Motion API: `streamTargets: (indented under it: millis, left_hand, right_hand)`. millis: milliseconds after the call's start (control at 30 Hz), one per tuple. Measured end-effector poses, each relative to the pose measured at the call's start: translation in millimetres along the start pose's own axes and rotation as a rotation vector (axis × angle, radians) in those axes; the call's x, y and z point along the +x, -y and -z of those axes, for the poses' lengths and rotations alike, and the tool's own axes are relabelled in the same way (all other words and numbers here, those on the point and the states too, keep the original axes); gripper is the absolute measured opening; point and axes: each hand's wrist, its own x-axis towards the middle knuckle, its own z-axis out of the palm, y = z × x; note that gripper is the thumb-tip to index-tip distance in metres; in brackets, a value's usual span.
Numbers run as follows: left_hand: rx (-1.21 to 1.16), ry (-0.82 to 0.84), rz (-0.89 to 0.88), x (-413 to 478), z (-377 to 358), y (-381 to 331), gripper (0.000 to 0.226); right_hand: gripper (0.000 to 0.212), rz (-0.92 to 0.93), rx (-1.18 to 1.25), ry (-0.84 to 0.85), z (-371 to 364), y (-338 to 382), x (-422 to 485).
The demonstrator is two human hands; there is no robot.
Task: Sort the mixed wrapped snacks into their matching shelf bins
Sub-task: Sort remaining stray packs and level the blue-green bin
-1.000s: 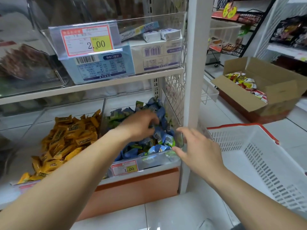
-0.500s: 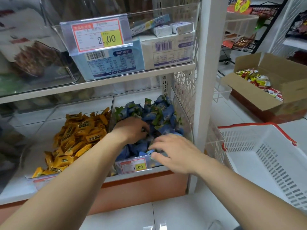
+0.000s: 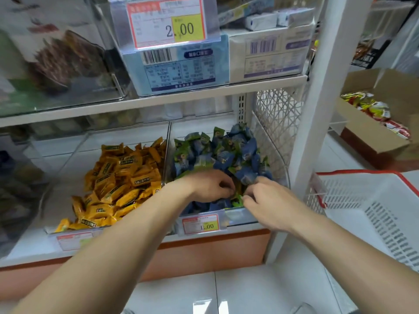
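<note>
While your left hand point(image 3: 210, 185) and right hand point(image 3: 269, 200) are pinching snacks point(image 3: 244, 150) at the bin's point(image 3: 240, 214) front edge, you are likely handling light, slippery wrappers; crimped ends grip best.

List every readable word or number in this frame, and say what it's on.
"2.00": upper price tag.
"1.00": lower price tag, on the blue-green snack bin.
Too blurred to read: both tags' small print, blue box, white box, yellow wrappers.
</note>
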Motion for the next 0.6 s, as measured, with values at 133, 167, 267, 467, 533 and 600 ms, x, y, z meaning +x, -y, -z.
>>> streamTargets:
  millis: [133, 167, 267, 467, 533, 600]
  left_hand:
    - [0.147, 0.070, 0.051, 9, -1, 0, 0.047]
    - [0.174, 0.073, 0.089, 9, -2, 1, 0.056]
    - [0.211, 0.083, 0.180, 11, -5, -1, 0.068]
    - [-0.095, -0.146, 0.137, 6, -11, 4, 0.026]
    - [-0.409, -0.244, 0.142, 1, -8, 7, 0.022]
    - [-0.596, -0.352, 0.108, -3, -2, 7, 0.018]
  right_hand:
    - [0.045, 0.051, -0.004, 0.035, 6, -2, -6]
    - [0.046, 0.058, -0.009, 0.047, 7, -3, -8]
    - [0.046, 0.086, -0.026, 0.062, 7, -3, -12]
    - [0.045, 0.074, -0.032, 0.024, 2, -4, -12]
    - [0.042, 0.058, -0.002, 0.015, 0, -4, -10]
    - [0.034, 0.047, 0.081, -0.050, -2, -5, -7]
